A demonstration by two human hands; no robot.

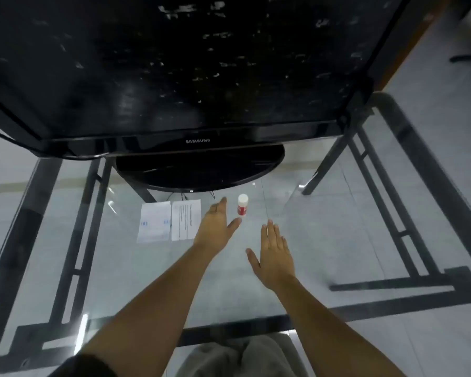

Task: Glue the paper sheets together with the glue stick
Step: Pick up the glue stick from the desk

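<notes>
Two white paper sheets lie flat side by side on the glass table: the left sheet (154, 221) and the right sheet (185, 219) with printed lines. A glue stick (242, 204), red with a white cap, stands upright just right of them. My left hand (216, 227) hovers with straight fingers between the right sheet and the glue stick, its thumb close below the stick, holding nothing. My right hand (273, 253) is flat and open over the glass, nearer to me and below the glue stick.
A black Samsung monitor (174, 69) on a round base (200, 170) stands at the back of the glass table (324, 240), just behind the sheets. The table's dark metal frame (408, 235) shows through the glass. My knees are under the near edge.
</notes>
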